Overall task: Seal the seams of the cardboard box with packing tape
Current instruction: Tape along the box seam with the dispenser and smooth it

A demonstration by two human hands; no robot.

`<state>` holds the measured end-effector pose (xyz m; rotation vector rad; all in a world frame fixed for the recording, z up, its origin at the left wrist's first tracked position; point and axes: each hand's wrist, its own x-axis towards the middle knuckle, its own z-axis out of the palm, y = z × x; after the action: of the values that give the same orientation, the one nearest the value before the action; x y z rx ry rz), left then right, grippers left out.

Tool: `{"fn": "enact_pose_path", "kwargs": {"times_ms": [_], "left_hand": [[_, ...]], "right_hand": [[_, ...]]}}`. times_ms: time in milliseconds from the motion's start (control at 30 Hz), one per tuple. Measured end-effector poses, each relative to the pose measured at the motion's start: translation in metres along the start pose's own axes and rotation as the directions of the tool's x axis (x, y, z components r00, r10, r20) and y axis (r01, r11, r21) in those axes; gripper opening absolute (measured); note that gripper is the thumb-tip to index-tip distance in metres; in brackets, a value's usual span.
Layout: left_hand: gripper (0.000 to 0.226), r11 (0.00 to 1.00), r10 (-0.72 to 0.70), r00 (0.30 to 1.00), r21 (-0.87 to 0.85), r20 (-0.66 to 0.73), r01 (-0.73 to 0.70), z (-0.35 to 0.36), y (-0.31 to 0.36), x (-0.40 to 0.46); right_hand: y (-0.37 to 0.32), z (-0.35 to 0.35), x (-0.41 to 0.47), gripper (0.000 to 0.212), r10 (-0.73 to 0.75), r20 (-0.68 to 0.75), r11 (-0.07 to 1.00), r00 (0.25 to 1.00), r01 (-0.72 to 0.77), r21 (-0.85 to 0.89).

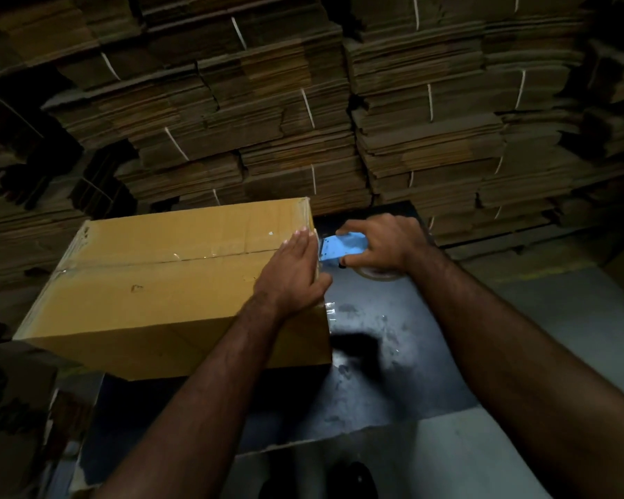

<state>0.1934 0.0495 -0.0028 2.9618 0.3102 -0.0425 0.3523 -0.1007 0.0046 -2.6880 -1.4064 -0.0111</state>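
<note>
A closed brown cardboard box (152, 282) lies on a dark table (382, 372). Clear tape runs along its centre seam and down its right edge. My left hand (292, 271) lies flat on the box's top right corner, fingers together, pressing the tape at the edge. Just right of the box, my right hand (382, 243) grips a blue tape dispenser (343, 248) held against the box's right end. The clear tape roll (379, 273) shows below that hand.
Tall stacks of flattened, strapped cardboard (303, 113) fill the wall behind the table. Another carton (11, 401) stands at the lower left. A light floor (573, 318) lies to the right, and a dark shoe (357, 480) shows below.
</note>
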Motion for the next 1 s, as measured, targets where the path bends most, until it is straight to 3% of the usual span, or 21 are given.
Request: {"fn": "enact_pose_path", "kwargs": {"times_ms": [333, 433, 467, 567, 900, 1000], "left_hand": [[0.086, 0.993, 0.002, 0.998, 0.114, 0.066, -0.009, 0.003, 0.005, 0.006], [0.086, 0.994, -0.005, 0.998, 0.111, 0.068, -0.003, 0.002, 0.005, 0.005], [0.085, 0.994, -0.006, 0.998, 0.108, 0.070, -0.001, 0.003, 0.004, 0.002], [0.086, 0.992, -0.006, 0.999, 0.124, 0.045, 0.000, 0.004, 0.005, 0.007], [0.095, 0.871, 0.104, 0.991, 0.474, 0.080, -0.130, -0.007, 0.004, 0.023], [0.095, 0.816, 0.148, 0.983, 0.548, 0.105, -0.181, -0.011, 0.003, 0.026]], "right_hand": [[0.005, 0.006, -0.009, 0.063, 0.067, 0.001, 0.998, 0.998, -0.067, -0.014], [-0.008, 0.021, -0.002, 0.063, 0.145, 0.139, 0.950, 0.980, -0.099, -0.296], [-0.007, 0.030, -0.007, 0.064, 0.202, 0.175, 0.940, 0.964, -0.141, -0.311], [-0.001, 0.055, -0.021, 0.066, 0.328, 0.153, 0.941, 0.932, -0.309, -0.134], [-0.031, 0.088, -0.016, 0.061, 0.415, 0.083, 0.888, 0.906, -0.423, 0.179], [-0.037, 0.114, -0.032, 0.063, 0.462, 0.083, 0.875, 0.883, -0.469, 0.120]]}}
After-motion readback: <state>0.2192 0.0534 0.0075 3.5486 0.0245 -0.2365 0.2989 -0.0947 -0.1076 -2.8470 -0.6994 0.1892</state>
